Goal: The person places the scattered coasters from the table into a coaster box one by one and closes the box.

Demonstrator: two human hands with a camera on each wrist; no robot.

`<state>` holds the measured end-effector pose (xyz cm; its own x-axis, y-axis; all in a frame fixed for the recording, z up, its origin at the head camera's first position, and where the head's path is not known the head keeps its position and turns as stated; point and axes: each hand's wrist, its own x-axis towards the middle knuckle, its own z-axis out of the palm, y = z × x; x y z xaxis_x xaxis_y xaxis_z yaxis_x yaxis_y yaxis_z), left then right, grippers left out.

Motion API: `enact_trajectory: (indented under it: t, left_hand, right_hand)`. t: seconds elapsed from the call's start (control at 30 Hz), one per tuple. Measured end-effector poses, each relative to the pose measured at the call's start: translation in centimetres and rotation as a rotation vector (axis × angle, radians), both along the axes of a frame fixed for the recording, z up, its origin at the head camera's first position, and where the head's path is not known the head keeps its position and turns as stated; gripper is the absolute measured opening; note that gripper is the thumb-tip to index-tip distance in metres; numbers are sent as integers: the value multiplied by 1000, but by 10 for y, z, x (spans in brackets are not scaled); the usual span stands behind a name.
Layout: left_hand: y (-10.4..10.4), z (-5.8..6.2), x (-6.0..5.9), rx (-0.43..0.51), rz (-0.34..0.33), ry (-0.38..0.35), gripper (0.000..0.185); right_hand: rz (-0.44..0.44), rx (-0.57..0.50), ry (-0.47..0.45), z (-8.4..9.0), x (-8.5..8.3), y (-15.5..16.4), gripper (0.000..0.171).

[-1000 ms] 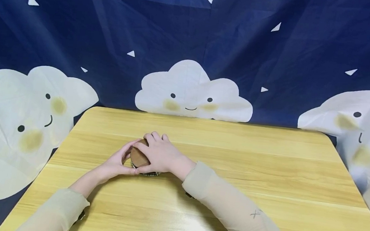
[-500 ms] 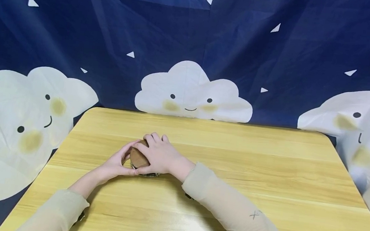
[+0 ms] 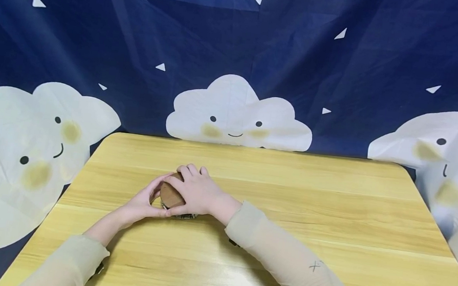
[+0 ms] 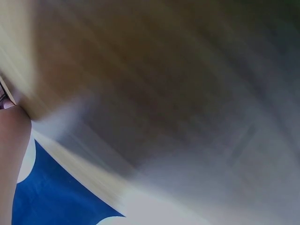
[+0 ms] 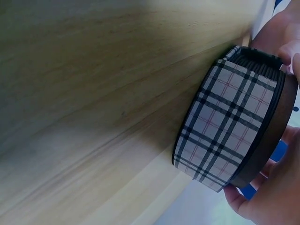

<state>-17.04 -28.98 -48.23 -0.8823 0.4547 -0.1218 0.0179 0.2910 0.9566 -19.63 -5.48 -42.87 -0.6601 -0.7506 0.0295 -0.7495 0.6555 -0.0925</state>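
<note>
Hands meet over a small round box with a plaid fabric side and a dark brown lid (image 3: 171, 196), which sits on the pale wooden table (image 3: 331, 209) between the 2 palms. The right hand (image 3: 195, 191) lies over the top of the box, fingers curled down around the brown lid and thumb hooked at its near edge. The left hand (image 3: 142, 201) cups the box from the other side, thumb and fingers bent round its rim, touching the fingertips of the right.

From the right wrist the plaid wall (image 5: 225, 122) shows grey, black and thin red lines, with the brown lid (image 5: 272, 136) at the end away from the tabletop and fingertips (image 5: 255, 201) wrapped on its edge. The left wrist view is too blurred to tell anything beyond wood grain.

Beyond the hands hangs a dark blue cloth printed with smiling white clouds (image 3: 238, 111). Both forearms wear sheer beige sleeves (image 3: 284, 256).
</note>
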Motion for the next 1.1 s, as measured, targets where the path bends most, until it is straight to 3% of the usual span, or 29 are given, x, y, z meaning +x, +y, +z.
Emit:
enact_trajectory:
  t: [0.33,0.8,1.1]
  left_hand:
    - [7,1,-3,-33,-1,11,107]
    - [9,2,-7,-2,-17,19,115]
    - [-2,3,1,-27,-7,114,110]
  right_hand:
    - [-13,-71,-75,7,-4,24,93]
    - [-85,-92,-84,9,-9,98,96]
    - [-155,-128,-45,1,1,158,91]
